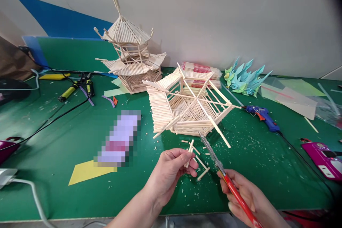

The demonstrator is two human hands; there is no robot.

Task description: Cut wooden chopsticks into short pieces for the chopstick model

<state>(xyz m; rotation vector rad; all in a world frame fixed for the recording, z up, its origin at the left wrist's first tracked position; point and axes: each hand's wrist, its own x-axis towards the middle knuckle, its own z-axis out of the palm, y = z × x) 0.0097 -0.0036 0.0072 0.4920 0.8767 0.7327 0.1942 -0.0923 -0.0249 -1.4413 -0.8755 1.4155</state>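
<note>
My left hand (173, 164) pinches a couple of short wooden sticks (190, 148) between thumb and fingers. In my right hand (244, 190) is a pair of red-handled shears (213, 155), the metal blades pointing up and away towards a stick-built model. This unfinished-looking pagoda tier (160, 107) stands just beyond both hands, slatted on its left side, with bare crossed sticks on the right. Loose cut stick pieces (203, 174) and chips lie on the green table between my hands and the model.
Behind stands a taller stick pagoda (128, 64). Bundled sticks (200, 69) and blue folded paper (247, 78) lie at the back. A blue glue gun (263, 115) with its cord is right; wire cutters (77, 87), yellow paper (88, 172) and a blurred-out item (120, 137) are left.
</note>
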